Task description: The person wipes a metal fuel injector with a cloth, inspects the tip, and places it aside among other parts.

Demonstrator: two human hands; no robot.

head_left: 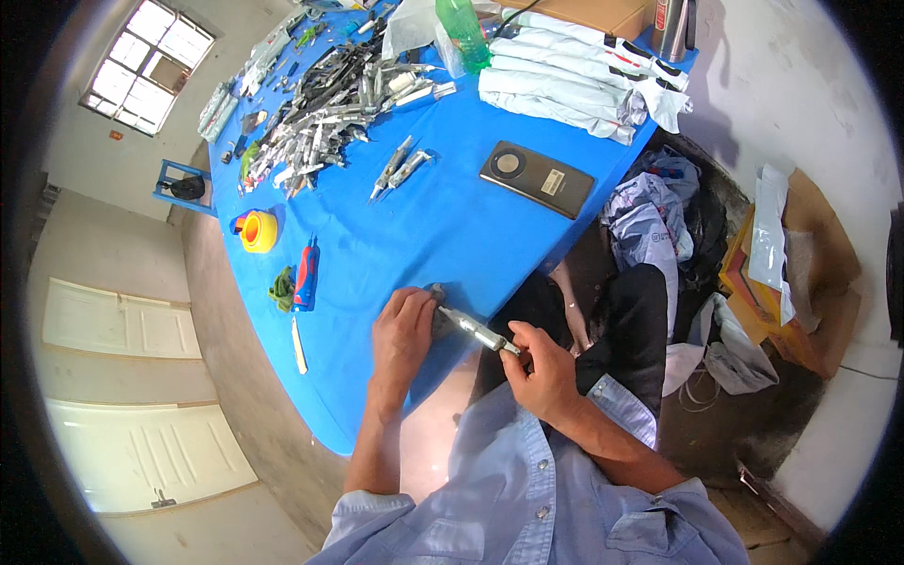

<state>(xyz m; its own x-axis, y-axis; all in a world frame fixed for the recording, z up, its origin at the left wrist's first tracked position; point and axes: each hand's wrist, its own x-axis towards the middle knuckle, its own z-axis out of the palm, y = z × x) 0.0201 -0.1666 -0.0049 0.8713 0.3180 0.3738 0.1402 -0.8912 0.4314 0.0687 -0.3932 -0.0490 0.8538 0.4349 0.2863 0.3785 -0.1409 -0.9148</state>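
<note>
My right hand [544,372] is closed around the near end of a slim silver-grey pen-shaped tool [474,328], held slanting over the table's front edge. At the tool's far end, my left hand [403,325] has its fingers curled over a small greyish piece [438,294] that looks like a rag; the fingers partly hide it. Two similar pen-shaped pieces [403,171] lie apart on the blue table cover [377,240]. Beyond them spreads a heap of many more [315,122], mixed with black parts.
Left of my hands lie a red-and-blue tube [305,278], a green scrap [282,289], a white stick [298,345] and a yellow tape roll [258,232]. A phone [537,179], white plastic bags [565,80], a green bottle [461,33] and a flask [672,28] are farther right.
</note>
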